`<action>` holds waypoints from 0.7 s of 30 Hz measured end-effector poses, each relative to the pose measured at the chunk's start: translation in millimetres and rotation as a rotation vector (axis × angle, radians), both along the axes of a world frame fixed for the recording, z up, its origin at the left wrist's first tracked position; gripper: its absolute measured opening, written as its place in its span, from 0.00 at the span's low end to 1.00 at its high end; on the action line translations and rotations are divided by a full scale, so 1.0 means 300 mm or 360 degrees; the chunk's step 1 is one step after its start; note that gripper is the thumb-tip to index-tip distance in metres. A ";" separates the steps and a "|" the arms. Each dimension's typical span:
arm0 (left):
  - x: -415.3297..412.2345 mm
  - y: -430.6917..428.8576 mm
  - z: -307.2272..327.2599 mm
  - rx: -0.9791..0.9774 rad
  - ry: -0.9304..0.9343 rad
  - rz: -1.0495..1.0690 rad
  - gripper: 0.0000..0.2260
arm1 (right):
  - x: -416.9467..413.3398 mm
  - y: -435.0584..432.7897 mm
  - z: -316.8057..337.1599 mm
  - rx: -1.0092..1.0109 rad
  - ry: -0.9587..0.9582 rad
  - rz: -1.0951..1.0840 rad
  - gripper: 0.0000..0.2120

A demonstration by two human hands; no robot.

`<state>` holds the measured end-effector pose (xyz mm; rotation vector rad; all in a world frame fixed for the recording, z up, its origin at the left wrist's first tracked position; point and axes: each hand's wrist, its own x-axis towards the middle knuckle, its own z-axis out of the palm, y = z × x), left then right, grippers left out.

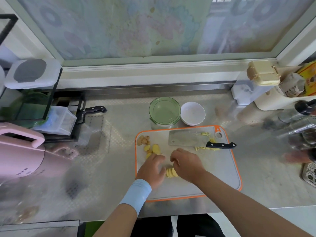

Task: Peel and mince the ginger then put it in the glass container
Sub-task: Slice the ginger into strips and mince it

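Between the grips lie stacked ginger slices (171, 173). The left grip (151, 168) is spread; the right grip (185, 165) is curled, pinching unclear. Seemingly the step is gathering slices; mincing next calls for the cleaver (186, 138).

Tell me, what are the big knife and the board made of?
Knife: the blade looks like dull grey steel; the handle is shiny black with pale rivets, maybe plastic. Board: probably plastic, matte grey with a bright orange rim.

We cannot tell whether the right hand (186, 165) pinches anything, as its curled fingers hide their tips. The left hand (151, 170) covers part of the ginger slices (171, 173). The frame's edges cut the blurred pink appliance (20, 151) and bottles (297, 128).
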<state>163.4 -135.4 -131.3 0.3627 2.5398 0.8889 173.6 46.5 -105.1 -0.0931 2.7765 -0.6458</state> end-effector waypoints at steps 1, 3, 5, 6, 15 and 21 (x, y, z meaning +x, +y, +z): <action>-0.016 -0.019 -0.002 -0.0001 0.0066 0.0091 0.14 | -0.034 -0.020 0.006 -0.0008 0.0011 -0.0017 0.11; -0.060 -0.055 -0.011 -0.0040 0.0184 0.0316 0.12 | -0.101 -0.067 0.008 0.0006 -0.0018 0.0004 0.13; -0.101 -0.081 -0.016 -0.0064 0.0219 0.0462 0.10 | -0.160 -0.118 0.000 0.0060 -0.0097 0.0069 0.17; -0.117 -0.090 -0.016 -0.0085 0.0199 0.0466 0.09 | -0.183 -0.140 -0.009 0.0106 -0.0141 0.0110 0.18; -0.119 -0.124 -0.041 -0.0211 0.0083 0.0284 0.07 | -0.267 -0.177 -0.045 0.0095 -0.0220 0.0150 0.12; -0.110 -0.127 -0.022 0.0045 -0.0102 0.0438 0.06 | -0.246 -0.129 -0.001 -0.0305 -0.0409 -0.0382 0.07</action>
